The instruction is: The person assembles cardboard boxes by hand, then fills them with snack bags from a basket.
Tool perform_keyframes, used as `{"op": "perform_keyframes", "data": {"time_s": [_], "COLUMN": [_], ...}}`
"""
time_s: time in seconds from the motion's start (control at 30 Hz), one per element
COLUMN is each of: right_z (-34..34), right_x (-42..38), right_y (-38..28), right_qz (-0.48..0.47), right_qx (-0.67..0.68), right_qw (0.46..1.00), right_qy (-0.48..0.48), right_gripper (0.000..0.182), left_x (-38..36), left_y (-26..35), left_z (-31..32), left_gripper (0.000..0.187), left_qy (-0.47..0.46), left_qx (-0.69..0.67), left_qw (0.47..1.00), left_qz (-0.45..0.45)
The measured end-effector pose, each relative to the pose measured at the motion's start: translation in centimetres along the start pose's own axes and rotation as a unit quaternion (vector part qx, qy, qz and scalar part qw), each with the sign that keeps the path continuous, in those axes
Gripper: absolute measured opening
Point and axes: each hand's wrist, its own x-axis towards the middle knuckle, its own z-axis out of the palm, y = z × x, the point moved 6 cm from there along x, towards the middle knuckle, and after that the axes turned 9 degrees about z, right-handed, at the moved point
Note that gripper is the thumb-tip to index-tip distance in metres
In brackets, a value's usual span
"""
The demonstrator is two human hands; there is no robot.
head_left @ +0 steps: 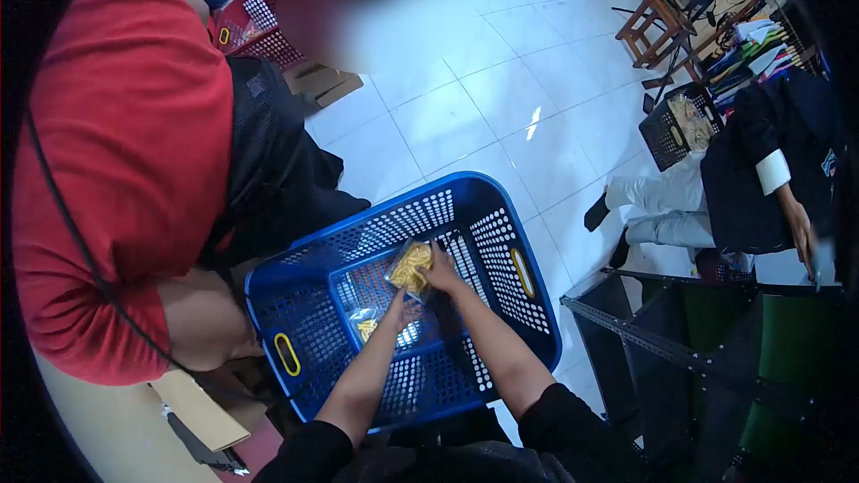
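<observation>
A clear plastic bag of yellow sticks or pasta-like pieces (412, 265) is held over the inside of a large blue basket (467, 186). My right hand (438, 270) grips the bag's right side, with fingers wrapped at its edge. Under the bag, my left hand (403, 308) has its thumb against the lower edge; its other fingers are partly hidden. A second clear bag with yellow pieces (365, 326) lies on the basket floor, just left of my left hand.
A person in red (134, 152) stands close on the left, by the basket's yellow handle (287, 354). Another person in dark clothes (761, 170) is at right, near a black crate (667, 132). Black metal framing (644, 331) stands right of the basket. A red basket (268, 31) sits behind.
</observation>
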Motion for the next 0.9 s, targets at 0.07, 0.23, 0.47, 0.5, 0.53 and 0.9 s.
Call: {"op": "perform_keyframes", "data": {"time_s": [0.07, 0.23, 0.47, 0.5, 0.53, 0.9], "right_z": [-1.4, -2.2, -7.8, -8.4, -8.9, -6.2], "right_x": [-1.2, -2.2, -18.8, -21.9, -24.6, -35.4], "right_y": [-2.0, -3.1, -13.2, -14.4, -15.6, -25.8], "right_qz": [0.015, -0.034, -0.288, -0.323, -0.335, -0.296], "right_qx": [-0.047, -0.058, -0.121, -0.135, -0.131, 0.258], "right_qw": [0.999, 0.997, 0.948, 0.933, 0.931, 0.898], "right_qy": [-0.003, -0.031, 0.054, 0.079, 0.055, -0.199], "right_gripper": [0.093, 0.06, 0.038, 0.038, 0.036, 0.045], "left_x": [0.0, -3.9, -17.2, -18.5, -18.4, -47.9], "left_y": [0.2, 0.5, 6.9, 7.8, 7.5, 9.1], "left_z": [0.3, 3.0, 8.4, 8.1, 6.7, 0.7], "left_gripper": [0.082, 0.092, 0.076, 0.066, 0.052, 0.045], "left_qy": [0.001, -0.097, -0.196, -0.17, -0.176, -0.133], "left_qx": [0.012, -0.037, -0.255, -0.208, -0.144, -0.117], "left_qw": [1.0, 0.995, 0.944, 0.958, 0.964, 0.901], "left_qz": [0.017, -0.006, 0.071, 0.104, 0.136, 0.395]}}
